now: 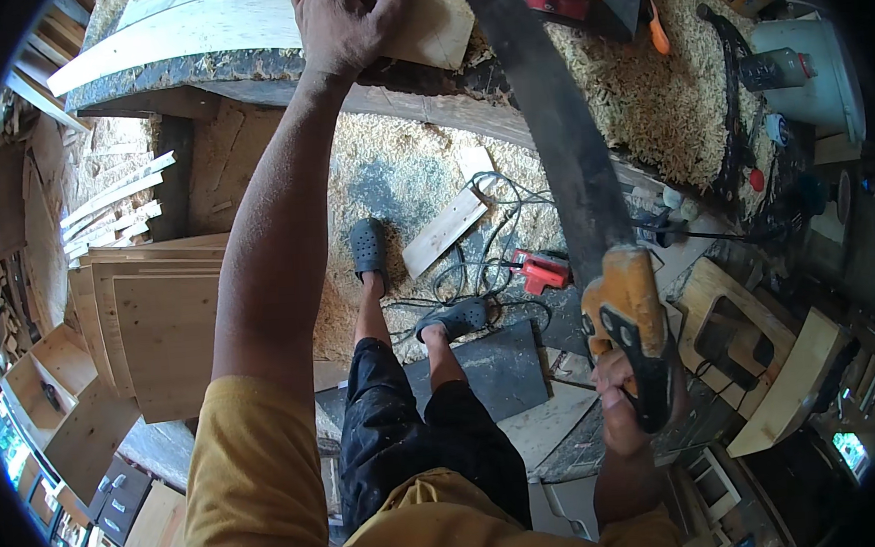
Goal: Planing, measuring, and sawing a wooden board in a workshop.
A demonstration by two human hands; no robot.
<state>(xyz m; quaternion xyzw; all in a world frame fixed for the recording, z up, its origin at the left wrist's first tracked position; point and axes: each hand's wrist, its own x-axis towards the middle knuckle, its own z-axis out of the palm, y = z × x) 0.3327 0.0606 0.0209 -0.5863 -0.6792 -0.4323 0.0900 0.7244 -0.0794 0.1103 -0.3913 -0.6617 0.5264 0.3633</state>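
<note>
My left hand (347, 23) presses down on a long pale wooden board (212, 29) lying on the workbench, its fingers curled and closed against the wood. In my right hand (621, 403) is the orange and black handle of a handsaw (569, 135). The saw's wide dark blade points away from me, passing beside the board's right end. Whether the blade touches the board I cannot tell, and its tip is out of view.
Shavings cover the dark-edged workbench (275, 71), where a red level-like tool (556, 0) lies. On the floor are a red power tool (540, 270), tangled black cord and a wood offcut (445, 233). Wooden panels (171, 335) lean at left; a grey-white bucket (816, 80) stands at right.
</note>
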